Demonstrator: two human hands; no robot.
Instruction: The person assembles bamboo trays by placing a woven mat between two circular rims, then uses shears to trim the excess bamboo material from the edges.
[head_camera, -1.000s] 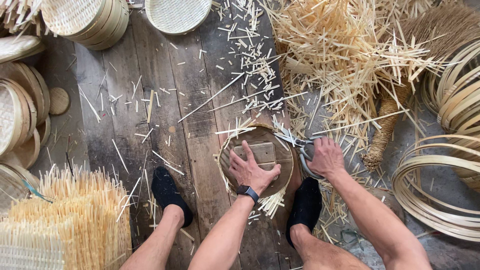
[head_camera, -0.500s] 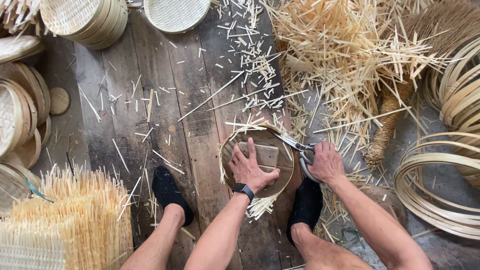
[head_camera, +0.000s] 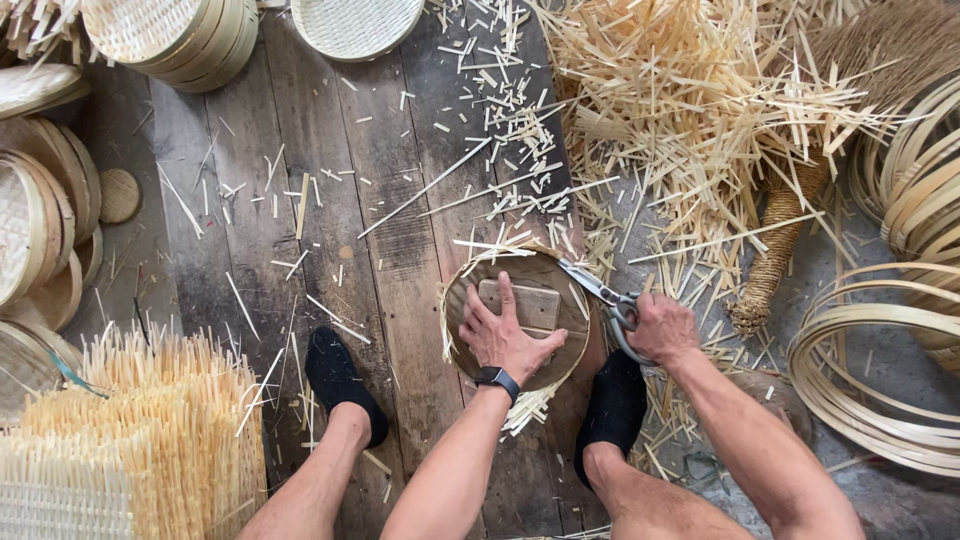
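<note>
My left hand (head_camera: 503, 335) presses flat on a round wooden disc (head_camera: 470, 290) with a small wooden block (head_camera: 535, 308) on top, lying on the plank floor between my feet. Bamboo strip ends stick out from under the disc's rim. My right hand (head_camera: 660, 328) grips the handles of metal scissors (head_camera: 598, 290), whose blades point up-left along the disc's upper right rim. A black watch sits on my left wrist.
Stacked woven bamboo trays (head_camera: 170, 35) and lids (head_camera: 40, 225) line the left and top. A bundle of bamboo strips (head_camera: 130, 450) stands at lower left. A big heap of cut strips (head_camera: 690, 100) lies upper right, bamboo hoops (head_camera: 880, 380) at right. My black-socked feet (head_camera: 340, 385) flank the disc.
The scissors have shifted slightly down and right along the disc's rim. My left hand has turned a little on the disc and stays pressed on it.
</note>
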